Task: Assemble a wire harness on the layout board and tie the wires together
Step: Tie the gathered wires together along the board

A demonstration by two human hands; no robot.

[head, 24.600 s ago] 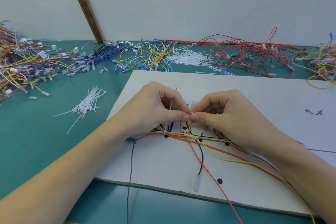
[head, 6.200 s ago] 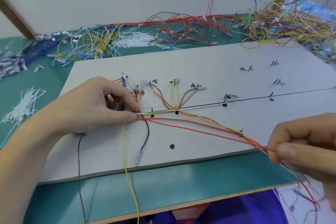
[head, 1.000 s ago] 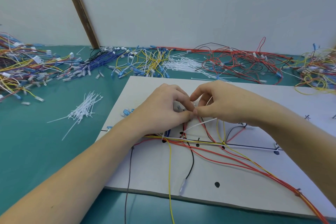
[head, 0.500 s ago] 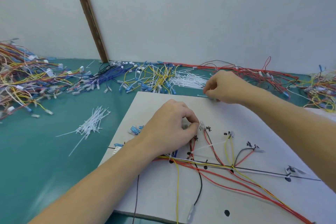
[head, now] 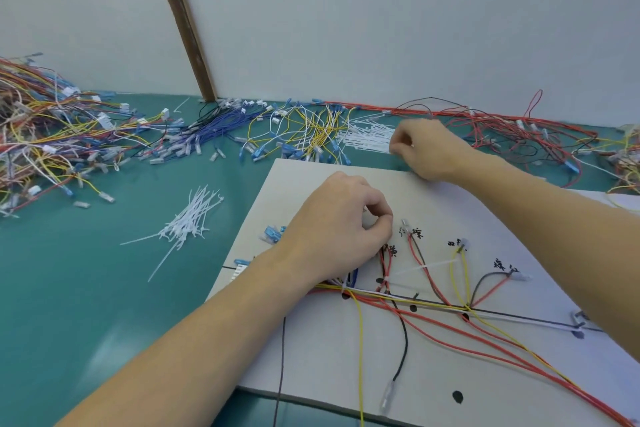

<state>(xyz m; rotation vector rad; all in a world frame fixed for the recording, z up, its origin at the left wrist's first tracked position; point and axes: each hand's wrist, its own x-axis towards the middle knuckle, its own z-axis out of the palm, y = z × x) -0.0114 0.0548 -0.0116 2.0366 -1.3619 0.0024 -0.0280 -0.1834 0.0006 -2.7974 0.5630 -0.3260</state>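
A person's two bare forearms reach over a pale grey layout board (head: pixel 346 350) that lies flat on a teal desk (head: pixel 104 288), the board's left corner pointing toward the desk's far edge. The left hand (head: pixel 341 229) rests on the board near its left side, fingers curled, thumb and forefinger pinched together over the wire ends there, probably to keep the wire harness (head: pixel 433 308) from shifting; what exactly it pinches is hidden by the fingers. The harness is a fan of thin, glossy red, yellow, black and blue wires that run along a black line drawn across the board, with short branches rising to handwritten labels and small clear terminals. One white cable tie (head: pixel 419 268) already sticks out sideways from a red branch just right of the left hand. The right hand (head: pixel 427 149) reaches past the board's far edge to a heap of white cable ties (head: pixel 367 139) near the desk's back edge, fingers curled as if picking one up; whether it holds a tie yet cannot be told. A second loose pile of ties (head: pixel 188 222), stiff thin plastic strips, lies on the desk left of the board. Tangled heaps of spare wires (head: pixel 52 135) with clear and blue connectors line the desk's back and left edges, below a plain white wall.
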